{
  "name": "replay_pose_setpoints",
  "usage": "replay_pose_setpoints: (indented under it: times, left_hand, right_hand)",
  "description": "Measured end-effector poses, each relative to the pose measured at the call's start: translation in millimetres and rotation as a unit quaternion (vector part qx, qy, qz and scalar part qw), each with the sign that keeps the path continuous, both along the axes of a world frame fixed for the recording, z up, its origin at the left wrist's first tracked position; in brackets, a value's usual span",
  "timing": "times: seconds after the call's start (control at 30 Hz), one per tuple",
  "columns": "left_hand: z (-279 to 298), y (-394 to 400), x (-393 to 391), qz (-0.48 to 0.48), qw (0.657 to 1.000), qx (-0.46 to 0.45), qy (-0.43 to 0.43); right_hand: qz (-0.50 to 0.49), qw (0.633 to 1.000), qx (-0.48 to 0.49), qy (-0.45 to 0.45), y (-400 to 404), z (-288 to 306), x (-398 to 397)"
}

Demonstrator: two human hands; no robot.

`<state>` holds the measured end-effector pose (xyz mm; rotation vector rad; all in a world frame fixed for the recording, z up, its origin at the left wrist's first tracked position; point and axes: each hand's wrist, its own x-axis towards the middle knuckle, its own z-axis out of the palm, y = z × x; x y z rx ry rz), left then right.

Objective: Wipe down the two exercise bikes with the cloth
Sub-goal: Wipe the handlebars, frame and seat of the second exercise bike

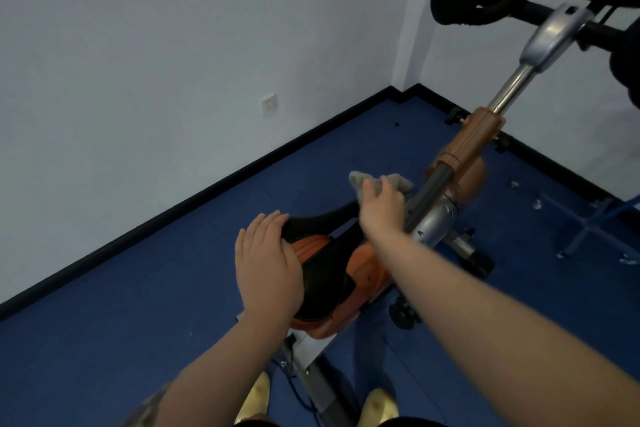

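While the left hand (268,263) is resting flat on the saddle (322,274), the right hand (381,208) is gripping the cloth (360,180) at the saddle's nose, just beside the frame tube (429,194) running up and away.

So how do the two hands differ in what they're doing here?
The left hand rests on the black saddle with nothing in it; the right hand holds the grey cloth. The left sits nearer the camera; the right reaches further forward, towards the frame post. Both are bare and on the same exercise bike.
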<state>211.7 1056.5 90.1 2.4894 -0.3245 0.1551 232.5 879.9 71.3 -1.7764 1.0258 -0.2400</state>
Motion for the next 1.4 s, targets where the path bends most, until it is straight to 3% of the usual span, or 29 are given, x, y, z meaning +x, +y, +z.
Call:
replay_pose_setpoints:
  times: [0.07, 0.23, 0.3, 0.4, 0.57, 0.67, 0.8, 0.9, 0.97, 1.17, 1.33, 1.4]
  left_hand:
    - [0, 0, -2, -0.005, 1.000, -0.012, -0.001]
    - [-3, 4, 1, -0.015, 0.999, -0.030, -0.016]
    - [-3, 3, 1, -0.028, 0.999, -0.021, -0.010]
    - [-2, 15, 16, -0.081, 0.996, 0.022, -0.018]
    - [-5, 41, 65, -0.234, 0.969, 0.054, -0.050]
    - [-9, 36, 66, -0.243, 0.969, 0.013, -0.051]
    - [-15, 37, 69, -0.282, 0.958, -0.024, -0.040]
    - [-17, 41, 76, -0.322, 0.945, -0.053, 0.016]
    - [-19, 41, 78, -0.322, 0.944, -0.071, 0.032]
    - [-20, 41, 80, -0.338, 0.934, -0.106, 0.048]
    - [-21, 43, 80, -0.329, 0.930, -0.154, 0.059]
    - [-21, 41, 80, -0.322, 0.930, -0.169, 0.053]
  right_hand:
    - [-0.039, 0.994, 0.102, 0.010, -16, 7, 9]
    - [-0.080, 0.997, 0.015, -0.011, 73, -1, -42]
    - [-0.048, 0.998, 0.041, 0.022, 76, -8, -44]
    - [-0.082, 0.989, 0.088, 0.090, 56, 0, -25]
    - [0.025, 0.988, -0.061, 0.142, 122, 16, -65]
    - [0.095, 0.979, -0.046, 0.174, 123, 16, -75]
    - [-0.029, 0.981, -0.019, 0.189, 114, 30, -48]
    - [0.008, 0.957, -0.197, 0.211, 165, 28, -59]
    - [0.045, 0.938, -0.263, 0.221, 193, 25, -75]
    - [0.006, 0.950, -0.160, 0.267, 157, 39, -46]
    - [0.008, 0.905, -0.307, 0.294, 213, 23, -51]
    - [0.005, 0.906, -0.313, 0.284, 214, 22, -57]
